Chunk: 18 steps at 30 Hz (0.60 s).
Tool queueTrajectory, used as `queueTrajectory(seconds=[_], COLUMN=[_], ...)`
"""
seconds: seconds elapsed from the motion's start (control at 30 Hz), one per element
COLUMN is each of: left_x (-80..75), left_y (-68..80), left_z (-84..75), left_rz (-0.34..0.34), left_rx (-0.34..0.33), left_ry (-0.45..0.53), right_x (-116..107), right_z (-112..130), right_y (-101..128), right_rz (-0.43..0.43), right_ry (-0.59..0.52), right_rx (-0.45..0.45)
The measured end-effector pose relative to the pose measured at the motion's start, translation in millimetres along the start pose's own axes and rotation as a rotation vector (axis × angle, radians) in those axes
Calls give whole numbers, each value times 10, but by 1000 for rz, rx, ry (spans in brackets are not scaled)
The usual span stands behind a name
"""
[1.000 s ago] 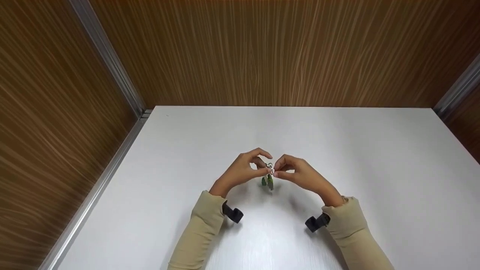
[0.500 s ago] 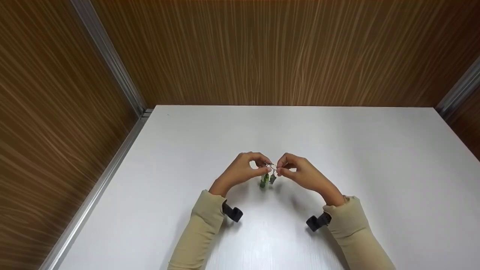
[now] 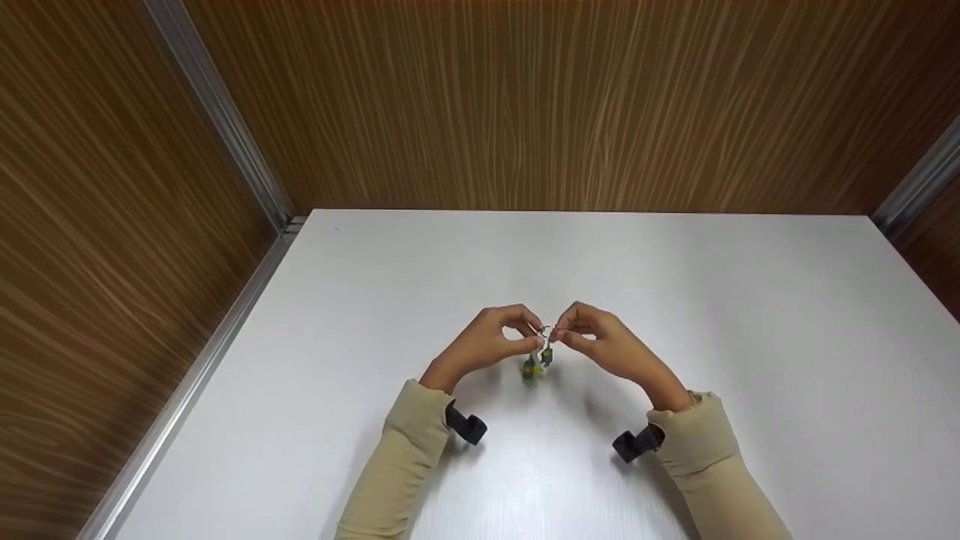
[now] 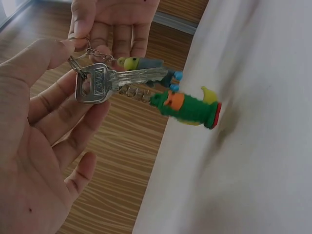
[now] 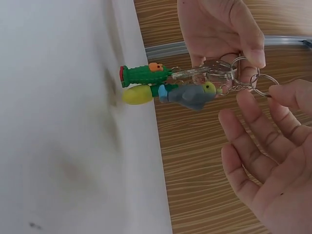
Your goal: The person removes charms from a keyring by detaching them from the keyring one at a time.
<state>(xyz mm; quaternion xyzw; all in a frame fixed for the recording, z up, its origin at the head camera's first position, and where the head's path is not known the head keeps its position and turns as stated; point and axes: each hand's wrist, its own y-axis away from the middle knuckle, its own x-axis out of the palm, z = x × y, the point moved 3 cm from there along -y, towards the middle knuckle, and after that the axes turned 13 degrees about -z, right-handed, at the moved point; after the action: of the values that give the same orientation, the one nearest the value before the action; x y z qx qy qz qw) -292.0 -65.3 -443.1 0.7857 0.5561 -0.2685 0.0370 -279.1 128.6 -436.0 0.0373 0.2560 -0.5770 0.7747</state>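
Observation:
Above the table, my left hand (image 3: 487,339) and right hand (image 3: 609,341) face each other over a keychain. With thumb and forefinger, the left pinches a metal key ring (image 5: 239,68), from which a silver key (image 4: 101,84) hangs. Between its thumb and fingers the right hand holds another metal ring (image 5: 267,86); small chain links join the rings. A green figure charm (image 4: 187,108) with orange and yellow parts dangles on a chain beside the key. Next to it hangs a grey charm (image 5: 190,96) with a yellow-green head and blue feet.
Beneath the hands lies a white table (image 3: 420,262). Brown wood-grain panels (image 3: 555,105) stand at the back and sides, with metal strips (image 3: 217,112) at the corners. Each wrist wears a black camera mount (image 3: 471,429).
My left forefinger has come down onto the ring. The right hand has shifted slightly right and up with its ring, and the hanging charms have swung and turned.

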Motion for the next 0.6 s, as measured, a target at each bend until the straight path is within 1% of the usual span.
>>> queueTrajectory(seconds=[0.17,0.37,0.43,0.6], left_x=[9,30,41,53], left_y=[-6,6,14,29], left_z=[-18,-43,-51,-57], left_rz=[20,94,113,129], left_rx=[4,26,32,38], left_ry=[59,112,123,131], right_x=[-23,-24,-14,17], right_z=[-10,-36,-43,-46], right_y=[-22,-30,-28,-21], right_rz=[11,22,28,60], right_ry=[-66,-202,-233,-249], right_rx=[12,41,47,35])
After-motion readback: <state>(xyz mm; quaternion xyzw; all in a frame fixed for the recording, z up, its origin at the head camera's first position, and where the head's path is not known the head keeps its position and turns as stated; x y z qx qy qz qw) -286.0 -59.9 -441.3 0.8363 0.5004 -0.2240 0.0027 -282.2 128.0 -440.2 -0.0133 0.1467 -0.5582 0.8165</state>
